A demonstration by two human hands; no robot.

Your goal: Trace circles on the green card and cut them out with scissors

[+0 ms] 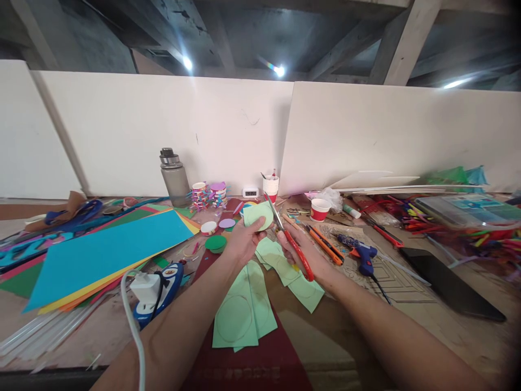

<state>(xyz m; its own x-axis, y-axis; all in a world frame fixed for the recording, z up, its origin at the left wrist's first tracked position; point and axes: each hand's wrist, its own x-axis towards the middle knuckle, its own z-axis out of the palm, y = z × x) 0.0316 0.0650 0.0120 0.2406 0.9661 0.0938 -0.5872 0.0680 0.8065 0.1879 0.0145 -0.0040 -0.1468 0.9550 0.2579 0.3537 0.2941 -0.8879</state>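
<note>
Between the fingers and thumb of my left hand [242, 241] is a piece of light green paper [256, 216] with a partly rounded edge. My right hand [299, 247] grips a pair of scissors [299, 255] with red handles, its blades pointing up and away beside the paper's right edge. Whether the blades touch the paper I cannot tell. Below my hands lie several light green paper pieces [236, 320] with drawn circles, some on a dark red sheet [268, 369]. More green pieces [307, 290] rest under my right hand. A darker green disc [215, 244] sits left of my left hand.
Coloured sheets [114, 250] and a blue-and-white power strip [163, 293] with a white cable are on the left. A grey bottle [175, 179] stands behind. On the right are a paper cup [319, 209], utility knives [325, 244], a blue glue gun [364, 258] and a black tablet-like slab [448, 282].
</note>
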